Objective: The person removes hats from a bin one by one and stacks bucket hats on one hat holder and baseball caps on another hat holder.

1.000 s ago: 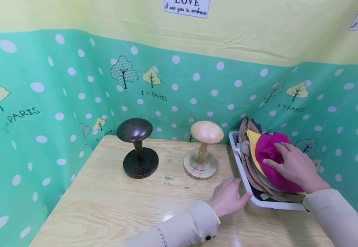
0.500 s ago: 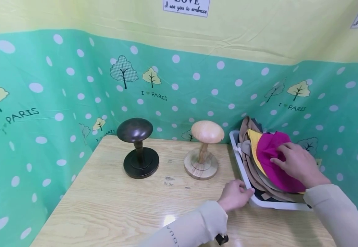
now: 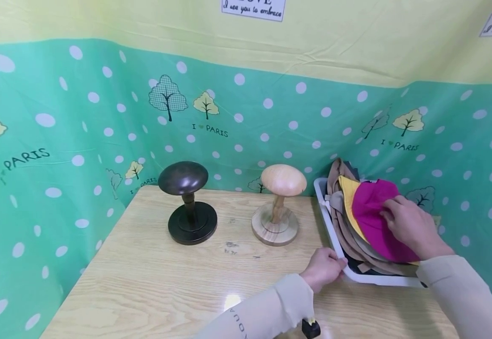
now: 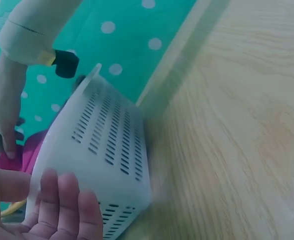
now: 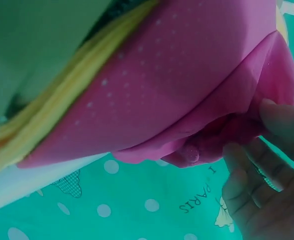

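My right hand [image 3: 415, 228] pinches the crown of a magenta bucket hat [image 3: 370, 209] lying on top of a white plastic basket. In the right wrist view, thumb and fingers close on a fold of the magenta cloth, and the hat's yellow edge [image 5: 62, 100] shows. At the basket's near left corner, my left hand [image 3: 323, 269] holds the rim of the basket [image 3: 381, 281]. The left wrist view has its fingers against the slotted basket wall [image 4: 107, 130]. Beneath the magenta hat, brown and grey hats [image 3: 343, 230] are stacked on edge, partly hidden.
A dark hat stand [image 3: 190, 207] and a light wooden hat stand [image 3: 277, 207] stand on the wooden table [image 3: 178, 292], left of the basket. A green and yellow curtain [image 3: 229, 108] hangs behind the table and along its sides.
My right hand has closed its fingers on the magenta hat's crown. The left hand has shifted slightly right and its fingers have drawn in on the basket rim.
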{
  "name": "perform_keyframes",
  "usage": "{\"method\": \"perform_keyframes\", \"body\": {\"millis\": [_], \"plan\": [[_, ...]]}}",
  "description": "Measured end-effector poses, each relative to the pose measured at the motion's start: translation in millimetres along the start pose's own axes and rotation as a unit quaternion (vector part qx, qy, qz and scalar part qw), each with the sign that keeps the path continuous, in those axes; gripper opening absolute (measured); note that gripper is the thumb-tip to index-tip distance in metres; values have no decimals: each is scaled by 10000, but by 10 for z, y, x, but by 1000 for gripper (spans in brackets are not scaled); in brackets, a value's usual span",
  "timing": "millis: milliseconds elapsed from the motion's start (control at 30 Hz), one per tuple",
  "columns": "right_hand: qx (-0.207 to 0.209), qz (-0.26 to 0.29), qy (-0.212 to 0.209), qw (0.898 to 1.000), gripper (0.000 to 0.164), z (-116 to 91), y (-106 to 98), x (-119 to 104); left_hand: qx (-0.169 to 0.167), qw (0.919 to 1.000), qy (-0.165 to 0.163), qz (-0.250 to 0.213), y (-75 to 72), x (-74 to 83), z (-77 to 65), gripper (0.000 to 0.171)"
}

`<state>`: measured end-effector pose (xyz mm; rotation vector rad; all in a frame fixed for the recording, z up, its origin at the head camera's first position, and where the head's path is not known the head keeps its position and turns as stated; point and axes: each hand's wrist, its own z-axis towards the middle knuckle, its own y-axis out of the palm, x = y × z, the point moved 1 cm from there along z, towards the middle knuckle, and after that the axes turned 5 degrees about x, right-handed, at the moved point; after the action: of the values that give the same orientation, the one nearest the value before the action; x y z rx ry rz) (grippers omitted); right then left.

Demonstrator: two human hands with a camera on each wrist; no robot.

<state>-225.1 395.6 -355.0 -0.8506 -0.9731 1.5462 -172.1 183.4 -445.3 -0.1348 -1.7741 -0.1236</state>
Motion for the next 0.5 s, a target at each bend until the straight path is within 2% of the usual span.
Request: {"method": "perform_keyframes", "body": {"millis": [200,500], "plan": [[287,262,87,9992,19,13,-23,-1,-64,9998,-45,-178,10,-7,4,23],[783,789,371,9931,18,13,-204,34,-134,9992,-182,-322,15,-27,28,22]]}}
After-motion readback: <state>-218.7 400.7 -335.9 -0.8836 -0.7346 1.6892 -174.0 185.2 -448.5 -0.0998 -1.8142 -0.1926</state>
